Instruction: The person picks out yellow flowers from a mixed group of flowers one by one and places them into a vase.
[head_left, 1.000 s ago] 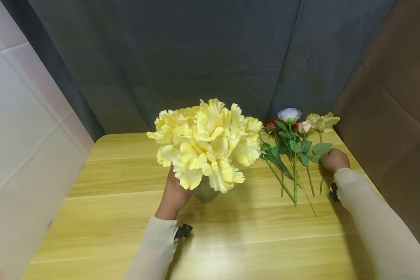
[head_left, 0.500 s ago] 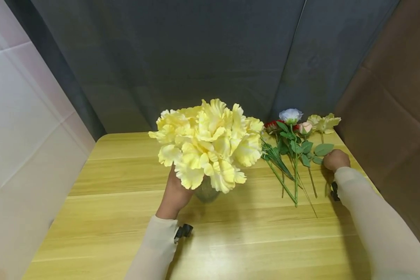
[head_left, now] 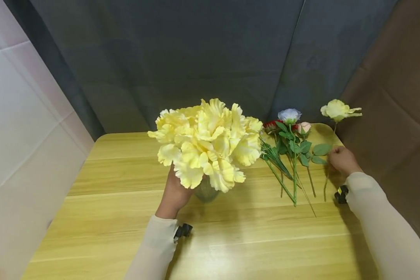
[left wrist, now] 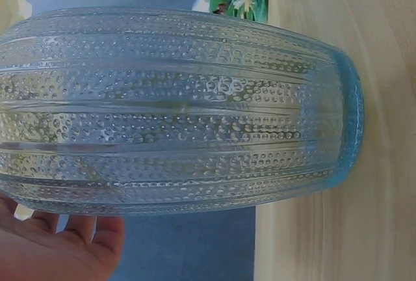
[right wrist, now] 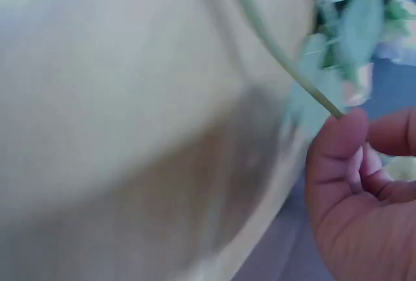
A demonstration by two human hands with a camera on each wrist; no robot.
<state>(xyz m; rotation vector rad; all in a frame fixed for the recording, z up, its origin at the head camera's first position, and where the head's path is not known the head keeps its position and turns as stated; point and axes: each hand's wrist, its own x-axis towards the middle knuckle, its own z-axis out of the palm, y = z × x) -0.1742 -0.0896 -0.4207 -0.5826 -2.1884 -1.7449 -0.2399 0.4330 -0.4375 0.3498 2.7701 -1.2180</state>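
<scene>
A clear ribbed glass vase (left wrist: 182,112) stands on the table under a full bunch of large ruffled yellow flowers (head_left: 210,144). My left hand (head_left: 176,194) holds the vase at its upper left side, its fingers partly hidden by petals in the head view; the left wrist view shows several fingers (left wrist: 78,232) against the glass. At the right edge of the table, my right hand (head_left: 343,160) pinches the thin green stem (right wrist: 279,53) of a single yellow flower (head_left: 338,110) between thumb and fingers. Its blossom is raised above the table's back corner, stem end pointing down toward me.
Beside the right hand lie a pale blue-white rose (head_left: 289,115), a pink rosebud (head_left: 304,127), red flowers (head_left: 272,126) and thin green sprigs (head_left: 274,157). Grey cloth (head_left: 196,50) hangs behind the wooden table (head_left: 119,217), brown cloth (head_left: 399,89) at right.
My right hand has moved slightly right, lifting the single yellow flower up and away from the other loose stems. The left hand and the vase have stayed put.
</scene>
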